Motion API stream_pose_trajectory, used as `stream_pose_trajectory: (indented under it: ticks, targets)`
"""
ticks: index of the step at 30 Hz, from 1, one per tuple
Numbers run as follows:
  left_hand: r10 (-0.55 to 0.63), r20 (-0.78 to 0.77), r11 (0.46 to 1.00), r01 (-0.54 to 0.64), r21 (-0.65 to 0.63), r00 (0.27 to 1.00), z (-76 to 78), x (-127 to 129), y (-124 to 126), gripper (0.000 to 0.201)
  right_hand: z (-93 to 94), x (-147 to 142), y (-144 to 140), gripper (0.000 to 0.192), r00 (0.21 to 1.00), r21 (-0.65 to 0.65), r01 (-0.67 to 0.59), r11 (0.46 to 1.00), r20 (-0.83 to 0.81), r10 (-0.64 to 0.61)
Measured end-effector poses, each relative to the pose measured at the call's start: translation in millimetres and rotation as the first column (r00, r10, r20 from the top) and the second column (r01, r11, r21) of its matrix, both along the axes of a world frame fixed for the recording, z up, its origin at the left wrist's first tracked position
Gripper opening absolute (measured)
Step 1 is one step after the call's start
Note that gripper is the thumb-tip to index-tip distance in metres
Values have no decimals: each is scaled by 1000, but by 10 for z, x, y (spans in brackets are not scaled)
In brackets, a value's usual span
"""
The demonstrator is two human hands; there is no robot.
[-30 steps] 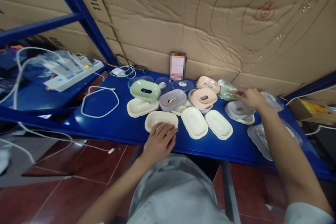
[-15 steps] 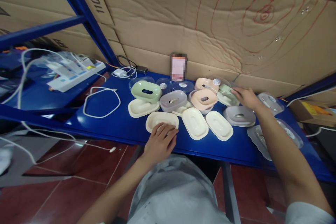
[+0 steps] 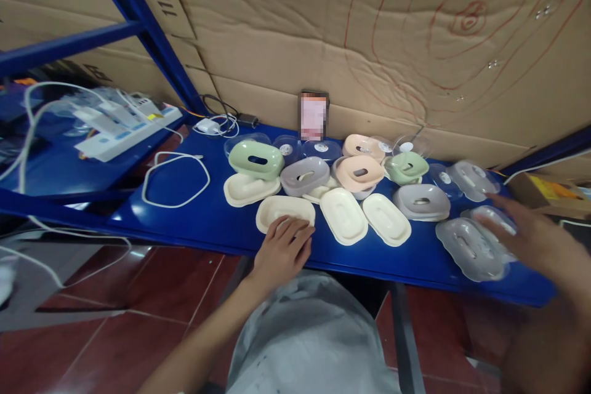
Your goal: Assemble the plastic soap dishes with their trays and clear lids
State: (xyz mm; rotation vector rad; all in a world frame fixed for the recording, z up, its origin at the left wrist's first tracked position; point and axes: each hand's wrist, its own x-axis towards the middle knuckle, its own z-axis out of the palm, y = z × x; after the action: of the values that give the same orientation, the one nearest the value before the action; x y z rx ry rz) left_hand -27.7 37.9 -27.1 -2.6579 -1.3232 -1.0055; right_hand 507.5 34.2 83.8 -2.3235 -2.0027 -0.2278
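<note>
Cream tray (image 3: pixel 285 209), left hand (image 3: pixel 281 252) resting flat

Trays (image 3: pixel 342 215) lie before lids (image 3: pixel 305 175) on the shelf (image 3: pixel 207 221).

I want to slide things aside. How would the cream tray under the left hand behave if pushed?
The cream tray looks like thin moulded plastic, so probably light. Lying flat on the smooth blue shelf, it would likely slide, not tip. The left hand rests on its near rim.
</note>
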Motion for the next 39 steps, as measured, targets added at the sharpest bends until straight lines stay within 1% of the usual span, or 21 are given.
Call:
stream_pose_trajectory:
  ticks: [1, 3, 5, 7, 9, 11, 13, 15, 17, 19, 21, 22, 23, 25, 26, 28, 31, 33, 35, 37, 39]
  targets:
    - [1, 1, 1000, -1, -1, 1000, 2, 2, 0, 28, -181, -28, -217, 90, 995, 11, 100, 995, 19, -100]
    - [4, 4, 1000, -4, 1, 1000, 8, 10, 1, 28, -515, -177, -557, 97, 987, 18, 157, 987, -29, -156]
    - [6, 7, 1000, -6, 7, 1000, 15, 19, 10, 27, -738, -378, -761, 94, 985, 77, 127, 989, -126, -117]
    - [5, 8, 1000, -6, 15, 1000, 15, 19, 23, 26, -820, -561, -857, 87, 975, 147, 49, 988, -220, -15]
    - [3, 16, 1000, -4, 23, 1000, 7, 5, 27, 26, -798, -707, -891, 83, 957, 221, 4, 975, -284, 60]
    - [3, 58, 999, -6, 51, 998, -1, -14, 1, 26, -729, -847, -893, 81, 937, 288, 40, 957, -344, 65]
    - [-8, 162, 997, -5, 76, 987, 8, -8, -66, 28, -646, -1027, -868, 80, 912, 356, 107, 928, -408, 51]
    - [-43, 337, 999, 44, 6, 940, 51, 57, -160, 33, -560, -1278, -813, 80, 885, 415, 116, 903, -456, 96]
    - [-78, 545, 962, 207, -179, 835, 131, 189, -241, 50, -476, -1604, -729, 82, 855, 446, 9, 895, -468, 225]
    - [-83, 706, 835, 437, -336, 703, 226, 356, -268, 88, -408, -1972, -620, 83, 778, 438, -210, 874, -466, 421]
    - [-85, 779, 721, 578, -381, 621, 300, 494, -223, 110, -372, -2312, -480, 84, 635, 422, -431, 797, -486, 601]
    - [-91, 793, 700, 606, -379, 602, 320, 537, -181, 111, -366, -2447, -392, 84, 563, 416, -498, 761, -512, 649]
    - [-87, 799, 705, 604, -372, 595, 326, 560, -131, 108, -367, -2547, -287, 82, 500, 414, -539, 733, -543, 674]
    - [-55, 799, 748, 555, -364, 599, 300, 554, -33, 98, -379, -2627, -13, 74, 441, 418, -540, 731, -599, 669]
    - [-25, 799, 769, 522, -369, 600, 274, 536, 7, 94, -386, -2610, 157, 70, 452, 426, -512, 746, -605, 655]
    - [58, 825, 787, 483, -385, 563, 213, 500, 62, 92, -394, -2494, 541, 66, 549, 433, -447, 783, -558, 622]
    - [192, 899, 753, 528, -392, 393, 161, 489, 96, 95, -378, -2269, 1060, 66, 720, 376, -448, 811, -386, 577]
    - [272, 921, 727, 567, -387, 280, 176, 510, 111, 99, -340, -2197, 1232, 67, 772, 372, -442, 816, -305, 558]
    - [318, 923, 719, 579, -385, 218, 223, 532, 131, 103, -281, -2228, 1221, 64, 760, 439, -438, 784, -285, 584]
    - [336, 921, 717, 582, -385, 195, 286, 541, 155, 104, -213, -2342, 1067, 61, 625, 461, -545, 700, -333, 706]
    - [331, 925, 715, 590, -375, 187, 345, 532, 182, 103, -148, -2491, 856, 54, 391, 414, -703, 578, -454, 801]
